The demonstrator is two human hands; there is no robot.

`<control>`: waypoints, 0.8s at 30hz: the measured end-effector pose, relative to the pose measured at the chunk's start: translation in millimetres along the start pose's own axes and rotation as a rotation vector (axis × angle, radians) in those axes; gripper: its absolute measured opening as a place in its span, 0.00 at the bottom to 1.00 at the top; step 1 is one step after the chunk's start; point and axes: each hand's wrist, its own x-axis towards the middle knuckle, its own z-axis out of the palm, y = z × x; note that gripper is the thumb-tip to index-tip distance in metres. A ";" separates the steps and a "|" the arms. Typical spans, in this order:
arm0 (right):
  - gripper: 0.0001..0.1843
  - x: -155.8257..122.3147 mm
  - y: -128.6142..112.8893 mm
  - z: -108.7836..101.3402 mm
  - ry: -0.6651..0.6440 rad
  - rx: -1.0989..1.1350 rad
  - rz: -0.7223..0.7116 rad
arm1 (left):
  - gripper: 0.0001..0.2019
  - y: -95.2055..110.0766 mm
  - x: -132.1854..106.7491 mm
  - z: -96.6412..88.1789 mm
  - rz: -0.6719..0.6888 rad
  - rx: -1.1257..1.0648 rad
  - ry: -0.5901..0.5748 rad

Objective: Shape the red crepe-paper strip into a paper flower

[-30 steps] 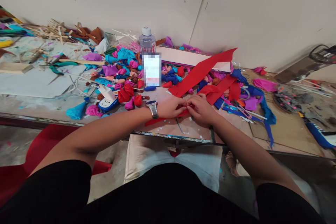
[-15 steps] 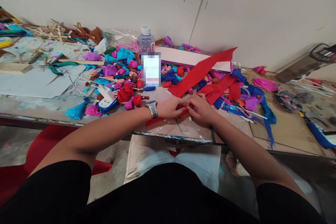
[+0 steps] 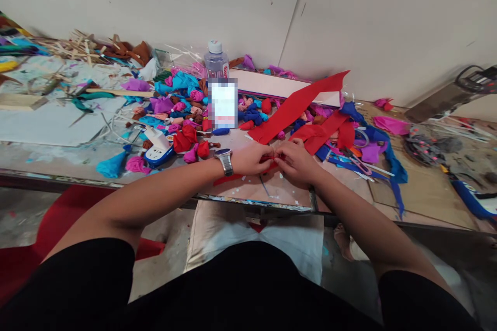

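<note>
My left hand (image 3: 254, 159) and my right hand (image 3: 297, 162) meet fingertip to fingertip near the table's front edge. Both are closed, pinching a strip of red crepe paper (image 3: 228, 180) whose tail runs out to the left under my left wrist. The pinched part is mostly hidden by my fingers. Just behind my hands a long red strip (image 3: 297, 106) lies slanting up to the right. Shorter red pieces (image 3: 330, 126) rest beside it, behind my right hand.
Rolled paper flowers (image 3: 182, 83) in several colours heap behind my hands, around a lit phone (image 3: 224, 103) and a bottle (image 3: 216, 62). A blue-and-white power strip (image 3: 159, 154) lies left. Scissors (image 3: 361, 163), blue strips (image 3: 388, 145) and cardboard (image 3: 415, 199) are to the right.
My hands stay together at almost the same spot, with a slight shift of the fingers on the red paper. Nothing else has visibly moved.
</note>
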 end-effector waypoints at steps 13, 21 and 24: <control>0.06 -1.3 5.8 2.2 0.019 0.010 -0.011 | 0.12 3.6 0.2 -1.7 0.001 0.035 -0.025; 0.06 -0.9 5.3 2.3 0.026 0.009 -0.018 | 0.13 -0.1 0.3 0.4 0.005 0.053 -0.032; 0.06 -0.4 3.5 2.5 0.020 0.012 -0.001 | 0.12 -0.9 0.1 0.5 0.007 0.068 -0.033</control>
